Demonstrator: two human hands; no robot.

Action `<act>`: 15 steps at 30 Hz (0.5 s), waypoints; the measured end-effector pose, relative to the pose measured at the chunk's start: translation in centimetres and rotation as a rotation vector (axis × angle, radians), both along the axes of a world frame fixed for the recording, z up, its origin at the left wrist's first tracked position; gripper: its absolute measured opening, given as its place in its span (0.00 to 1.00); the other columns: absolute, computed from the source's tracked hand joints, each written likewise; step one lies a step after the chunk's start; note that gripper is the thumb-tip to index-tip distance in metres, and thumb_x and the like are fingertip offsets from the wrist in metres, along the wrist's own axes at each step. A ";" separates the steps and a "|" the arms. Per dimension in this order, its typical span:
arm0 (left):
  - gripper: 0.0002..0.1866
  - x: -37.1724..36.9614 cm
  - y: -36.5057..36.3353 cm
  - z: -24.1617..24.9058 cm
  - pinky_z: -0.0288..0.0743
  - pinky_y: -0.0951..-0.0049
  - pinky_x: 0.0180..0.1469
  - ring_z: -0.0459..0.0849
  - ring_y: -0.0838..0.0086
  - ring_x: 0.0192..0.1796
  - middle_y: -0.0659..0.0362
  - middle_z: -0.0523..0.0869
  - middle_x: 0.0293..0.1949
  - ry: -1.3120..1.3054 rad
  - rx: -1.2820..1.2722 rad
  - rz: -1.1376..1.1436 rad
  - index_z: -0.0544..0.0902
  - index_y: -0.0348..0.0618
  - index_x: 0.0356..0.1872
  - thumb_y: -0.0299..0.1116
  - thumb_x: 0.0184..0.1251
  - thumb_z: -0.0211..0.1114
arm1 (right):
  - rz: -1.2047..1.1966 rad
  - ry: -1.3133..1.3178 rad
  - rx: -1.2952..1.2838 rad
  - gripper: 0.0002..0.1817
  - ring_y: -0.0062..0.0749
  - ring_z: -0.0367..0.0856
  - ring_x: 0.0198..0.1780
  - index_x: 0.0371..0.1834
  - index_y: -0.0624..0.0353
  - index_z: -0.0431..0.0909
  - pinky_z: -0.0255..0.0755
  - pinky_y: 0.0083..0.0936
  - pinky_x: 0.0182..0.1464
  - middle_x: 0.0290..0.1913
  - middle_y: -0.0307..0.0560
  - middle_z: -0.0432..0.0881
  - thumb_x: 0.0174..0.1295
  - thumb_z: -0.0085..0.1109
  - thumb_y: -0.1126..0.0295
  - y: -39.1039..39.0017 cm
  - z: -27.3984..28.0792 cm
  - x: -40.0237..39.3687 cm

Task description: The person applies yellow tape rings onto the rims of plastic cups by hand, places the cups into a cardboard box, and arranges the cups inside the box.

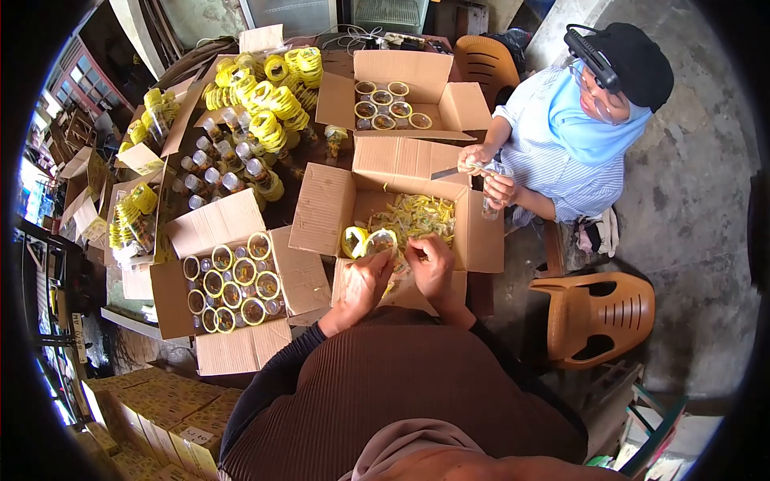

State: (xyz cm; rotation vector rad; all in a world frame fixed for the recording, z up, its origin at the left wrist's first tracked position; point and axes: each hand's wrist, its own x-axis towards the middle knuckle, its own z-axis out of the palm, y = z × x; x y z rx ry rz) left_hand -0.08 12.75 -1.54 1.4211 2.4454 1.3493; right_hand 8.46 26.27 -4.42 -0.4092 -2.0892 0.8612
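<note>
My left hand (365, 280) is closed at the near side of a clear jar with a pale yellow rim (381, 240). Another yellow-rimmed piece (354, 241) sits just left of that jar. My right hand (431, 264) is beside it, fingers pinched together; what they hold, if anything, is too small to make out. Both hands are over the near edge of an open cardboard box (325, 210), in which a heap of thin yellow strips (413, 218) lies.
Open boxes of yellow-rimmed jars stand at the near left (233, 282) and far side (393, 106). Upturned jars (212, 172) and stacked yellow rings (273, 100) fill the left. A co-worker (573, 144) at right holds a knife-like blade (445, 172) and a clear container (493, 192).
</note>
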 end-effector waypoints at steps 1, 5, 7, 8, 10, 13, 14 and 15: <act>0.06 -0.1 0.0 0.2 0.77 0.62 0.28 0.85 0.57 0.26 0.49 0.85 0.24 -0.011 0.002 0.043 0.85 0.41 0.38 0.31 0.63 0.66 | 0.002 0.023 0.035 0.10 0.41 0.78 0.29 0.31 0.59 0.76 0.71 0.34 0.30 0.26 0.46 0.75 0.49 0.66 0.83 -0.1 0.4 0.2; 0.06 -0.7 -0.1 -0.3 0.76 0.61 0.28 0.84 0.58 0.25 0.50 0.83 0.22 0.002 -0.013 0.059 0.85 0.42 0.38 0.31 0.63 0.66 | 0.039 0.012 0.193 0.10 0.41 0.77 0.29 0.30 0.59 0.75 0.72 0.33 0.30 0.27 0.45 0.75 0.49 0.66 0.83 -0.6 1.0 0.7; 0.06 -0.7 -0.2 -0.5 0.76 0.62 0.28 0.84 0.58 0.24 0.51 0.83 0.22 0.057 -0.014 0.009 0.84 0.41 0.37 0.31 0.63 0.67 | 0.053 -0.032 0.188 0.10 0.42 0.77 0.29 0.29 0.59 0.75 0.72 0.34 0.30 0.27 0.45 0.74 0.48 0.66 0.83 -0.5 0.9 0.8; 0.06 -0.7 -0.2 -0.4 0.76 0.62 0.28 0.84 0.58 0.24 0.51 0.83 0.22 0.056 -0.014 0.009 0.84 0.41 0.37 0.31 0.63 0.67 | 0.067 -0.075 0.185 0.10 0.42 0.77 0.29 0.29 0.59 0.75 0.72 0.35 0.30 0.27 0.45 0.74 0.48 0.66 0.83 -0.4 0.8 0.8; 0.06 -0.8 -0.3 -0.1 0.77 0.63 0.28 0.84 0.58 0.25 0.52 0.84 0.24 0.071 0.019 -0.022 0.84 0.40 0.38 0.29 0.62 0.67 | 0.067 -0.099 0.212 0.09 0.42 0.78 0.29 0.29 0.60 0.75 0.72 0.34 0.31 0.27 0.46 0.75 0.48 0.66 0.83 0.1 0.9 0.6; 0.07 -0.6 -0.5 -0.5 0.78 0.62 0.31 0.85 0.57 0.30 0.51 0.85 0.28 0.024 -0.013 -0.116 0.84 0.39 0.39 0.27 0.61 0.67 | 0.068 -0.106 0.120 0.09 0.41 0.79 0.29 0.30 0.61 0.76 0.72 0.33 0.32 0.28 0.46 0.76 0.49 0.66 0.83 0.9 0.2 0.2; 0.07 -0.8 -0.5 -0.7 0.78 0.62 0.31 0.85 0.57 0.30 0.51 0.85 0.28 0.025 -0.011 -0.115 0.84 0.39 0.39 0.27 0.61 0.67 | 0.073 -0.086 0.007 0.09 0.41 0.79 0.30 0.30 0.61 0.76 0.73 0.33 0.32 0.28 0.47 0.76 0.49 0.66 0.83 1.3 0.0 0.1; 0.07 -1.2 -0.5 -0.8 0.78 0.62 0.33 0.85 0.57 0.32 0.51 0.85 0.30 0.037 0.017 -0.110 0.83 0.38 0.40 0.26 0.61 0.66 | 0.040 -0.042 0.052 0.10 0.39 0.80 0.30 0.31 0.62 0.76 0.73 0.31 0.33 0.28 0.47 0.77 0.49 0.66 0.83 1.5 0.5 0.0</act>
